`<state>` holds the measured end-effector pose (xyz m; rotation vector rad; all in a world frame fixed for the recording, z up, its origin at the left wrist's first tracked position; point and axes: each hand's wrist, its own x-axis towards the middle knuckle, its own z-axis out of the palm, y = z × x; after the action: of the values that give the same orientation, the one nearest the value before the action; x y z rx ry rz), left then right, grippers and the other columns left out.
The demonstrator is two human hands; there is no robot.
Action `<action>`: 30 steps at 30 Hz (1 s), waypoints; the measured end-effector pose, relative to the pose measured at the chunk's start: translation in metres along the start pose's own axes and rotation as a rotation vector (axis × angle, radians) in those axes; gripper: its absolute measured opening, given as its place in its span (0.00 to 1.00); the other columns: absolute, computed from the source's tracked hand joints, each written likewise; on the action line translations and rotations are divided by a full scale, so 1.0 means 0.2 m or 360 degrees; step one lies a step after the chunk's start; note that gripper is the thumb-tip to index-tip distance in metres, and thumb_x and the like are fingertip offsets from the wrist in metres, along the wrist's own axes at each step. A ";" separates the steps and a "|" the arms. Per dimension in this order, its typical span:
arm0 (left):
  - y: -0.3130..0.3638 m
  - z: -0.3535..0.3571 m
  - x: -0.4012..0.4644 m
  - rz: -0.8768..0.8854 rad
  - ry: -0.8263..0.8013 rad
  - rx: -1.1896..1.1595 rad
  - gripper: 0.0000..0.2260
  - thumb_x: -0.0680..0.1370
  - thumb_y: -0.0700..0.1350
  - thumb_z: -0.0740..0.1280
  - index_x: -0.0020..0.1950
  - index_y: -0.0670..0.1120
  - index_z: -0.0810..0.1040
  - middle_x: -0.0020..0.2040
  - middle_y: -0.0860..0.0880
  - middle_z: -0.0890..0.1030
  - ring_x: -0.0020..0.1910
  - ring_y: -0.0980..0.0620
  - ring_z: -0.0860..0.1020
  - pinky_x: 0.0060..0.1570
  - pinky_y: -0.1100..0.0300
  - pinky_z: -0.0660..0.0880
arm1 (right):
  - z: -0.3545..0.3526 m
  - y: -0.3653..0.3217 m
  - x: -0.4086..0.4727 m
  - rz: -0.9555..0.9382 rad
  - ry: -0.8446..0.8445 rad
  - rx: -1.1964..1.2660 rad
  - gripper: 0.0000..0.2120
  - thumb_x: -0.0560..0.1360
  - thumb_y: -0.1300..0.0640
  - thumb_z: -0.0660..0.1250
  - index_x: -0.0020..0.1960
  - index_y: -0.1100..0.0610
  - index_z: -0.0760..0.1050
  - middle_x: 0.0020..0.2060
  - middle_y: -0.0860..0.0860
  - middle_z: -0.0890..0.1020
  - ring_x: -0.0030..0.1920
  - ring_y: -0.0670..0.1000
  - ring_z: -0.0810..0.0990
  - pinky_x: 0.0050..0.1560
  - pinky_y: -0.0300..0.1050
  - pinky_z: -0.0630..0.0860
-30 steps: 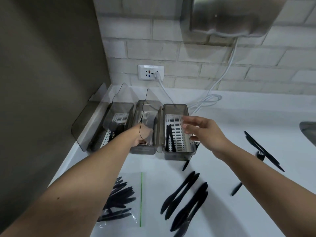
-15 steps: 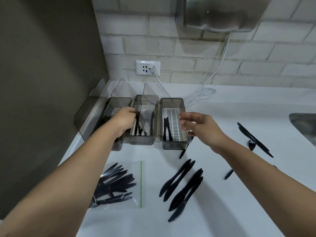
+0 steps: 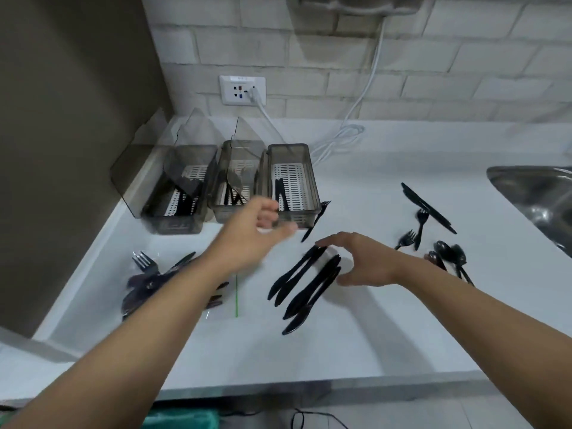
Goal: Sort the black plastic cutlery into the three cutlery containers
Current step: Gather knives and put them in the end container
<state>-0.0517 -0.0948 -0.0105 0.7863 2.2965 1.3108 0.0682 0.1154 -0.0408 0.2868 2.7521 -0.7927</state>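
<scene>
A kitchen: white countertop (image 3: 387,320), steel sink (image 3: 535,199), brick wall (image 3: 402,57) with socket (image 3: 242,89).

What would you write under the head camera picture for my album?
Two empty hands, left and right, reach over black knives near three containers.
</scene>
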 end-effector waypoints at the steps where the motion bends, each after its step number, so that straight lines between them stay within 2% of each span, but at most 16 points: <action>1: -0.04 0.07 -0.03 -0.0055 -0.0127 0.0108 0.29 0.69 0.61 0.74 0.65 0.55 0.70 0.58 0.57 0.76 0.57 0.58 0.75 0.55 0.59 0.73 | 0.02 0.02 0.00 -0.0030 -0.0028 -0.0081 0.39 0.66 0.60 0.71 0.74 0.46 0.62 0.69 0.46 0.69 0.71 0.49 0.64 0.67 0.47 0.68; 5: -0.17 0.29 -0.08 -0.0239 -0.0401 0.0599 0.50 0.59 0.69 0.75 0.75 0.52 0.60 0.70 0.54 0.66 0.71 0.53 0.63 0.69 0.53 0.67 | 0.06 0.06 0.04 -0.0159 -0.0135 -0.0389 0.46 0.65 0.57 0.72 0.78 0.47 0.52 0.76 0.46 0.59 0.76 0.50 0.53 0.72 0.50 0.61; 8: -0.19 0.39 -0.10 -0.0197 -0.0345 0.0992 0.53 0.58 0.71 0.73 0.75 0.51 0.58 0.68 0.54 0.62 0.68 0.51 0.59 0.66 0.57 0.62 | 0.07 0.09 0.09 -0.0277 -0.0157 -0.0470 0.48 0.65 0.53 0.73 0.78 0.46 0.50 0.77 0.46 0.57 0.76 0.50 0.53 0.73 0.50 0.58; 11: -0.19 0.42 -0.09 -0.0195 -0.0286 0.1008 0.49 0.57 0.70 0.74 0.71 0.50 0.63 0.62 0.54 0.63 0.62 0.52 0.61 0.61 0.60 0.64 | 0.07 0.12 0.13 -0.0415 -0.0154 -0.0496 0.48 0.65 0.50 0.74 0.77 0.48 0.52 0.75 0.46 0.62 0.74 0.49 0.59 0.73 0.47 0.56; 14: -0.18 0.42 -0.08 -0.0253 -0.0331 0.0927 0.47 0.59 0.66 0.76 0.71 0.48 0.63 0.60 0.55 0.63 0.62 0.53 0.61 0.60 0.59 0.67 | 0.08 0.13 0.18 -0.0556 -0.0088 -0.0600 0.43 0.66 0.46 0.72 0.77 0.50 0.56 0.69 0.47 0.69 0.68 0.51 0.66 0.68 0.47 0.60; 17: -0.17 0.43 -0.08 -0.0326 -0.0326 0.0799 0.43 0.61 0.61 0.78 0.70 0.48 0.65 0.58 0.54 0.66 0.61 0.54 0.67 0.60 0.58 0.70 | 0.09 0.15 0.20 -0.0682 0.0007 -0.0692 0.36 0.69 0.45 0.67 0.74 0.49 0.62 0.62 0.47 0.72 0.60 0.51 0.69 0.63 0.46 0.64; 19: -0.16 0.44 -0.08 -0.0368 -0.0312 0.0725 0.35 0.64 0.56 0.78 0.66 0.48 0.69 0.54 0.54 0.69 0.52 0.55 0.71 0.52 0.61 0.71 | 0.09 0.17 0.20 -0.0744 0.0021 -0.0690 0.30 0.71 0.46 0.66 0.71 0.48 0.67 0.61 0.46 0.72 0.59 0.50 0.69 0.61 0.44 0.64; 22: -0.15 0.46 -0.09 -0.0359 -0.0260 0.0662 0.17 0.67 0.50 0.78 0.53 0.49 0.78 0.42 0.54 0.75 0.38 0.57 0.73 0.40 0.64 0.70 | 0.06 0.18 0.21 -0.0808 0.0021 -0.0717 0.22 0.73 0.46 0.65 0.66 0.47 0.71 0.58 0.46 0.74 0.58 0.50 0.70 0.57 0.44 0.63; 24: -0.16 0.47 -0.10 -0.0375 -0.0230 0.0613 0.10 0.69 0.47 0.77 0.46 0.49 0.80 0.37 0.55 0.77 0.34 0.57 0.74 0.36 0.65 0.70 | 0.05 0.19 0.22 -0.0849 -0.0001 -0.0729 0.18 0.75 0.47 0.64 0.63 0.47 0.73 0.54 0.46 0.75 0.56 0.50 0.70 0.54 0.44 0.64; 27: -0.16 0.48 -0.10 -0.0389 -0.0185 0.0607 0.06 0.71 0.45 0.74 0.46 0.48 0.81 0.35 0.55 0.78 0.33 0.55 0.75 0.35 0.64 0.71 | 0.04 0.20 0.21 -0.0913 -0.0034 -0.0717 0.14 0.77 0.50 0.63 0.62 0.50 0.73 0.52 0.48 0.75 0.54 0.51 0.71 0.52 0.44 0.66; 30: -0.14 0.49 -0.11 -0.0404 -0.0213 0.0706 0.05 0.74 0.45 0.69 0.49 0.46 0.80 0.39 0.51 0.79 0.37 0.51 0.77 0.38 0.59 0.74 | 0.05 0.20 0.19 -0.0938 -0.0051 -0.0733 0.13 0.79 0.52 0.61 0.62 0.52 0.73 0.52 0.50 0.74 0.55 0.51 0.71 0.51 0.42 0.66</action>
<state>0.0136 -0.0545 -0.0816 0.6589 2.5073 0.6282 0.0439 0.1479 -0.0804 -0.6423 2.9001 -0.2397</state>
